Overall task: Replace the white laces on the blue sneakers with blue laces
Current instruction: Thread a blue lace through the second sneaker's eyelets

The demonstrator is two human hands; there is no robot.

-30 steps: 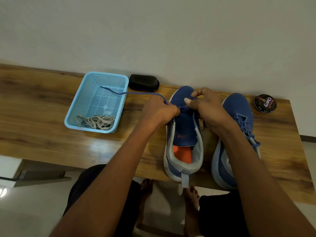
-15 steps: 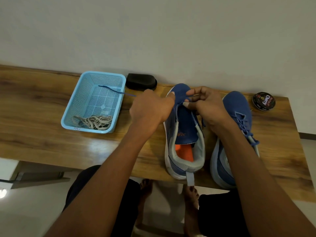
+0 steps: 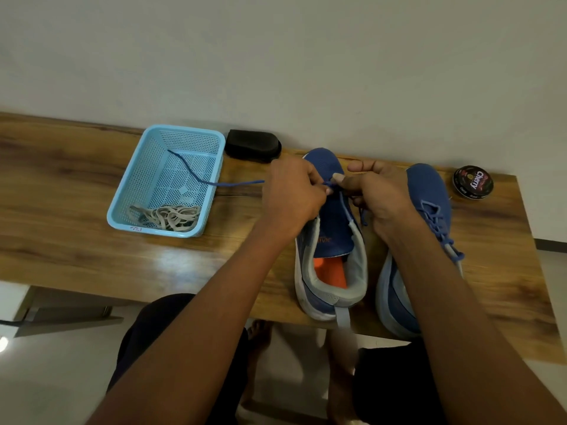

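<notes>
Two blue sneakers stand side by side on the wooden bench. The left sneaker has its tongue up and an orange insole showing. My left hand pinches a blue lace near the shoe's front eyelets; the lace's tail runs left into the light blue basket. My right hand pinches the lace's other part on the right side of the same shoe. The right sneaker carries blue laces threaded through it. White laces lie bundled in the basket's near end.
A black oval object sits behind the basket by the wall. A round shoe polish tin stands at the bench's far right. The bench ends just right of the tin. My knees and bare feet show below the front edge.
My left hand went left with the lace, then came back to the shoe's front. The lace's tail now lies slack across the basket. My right hand stayed at the eyelets.
</notes>
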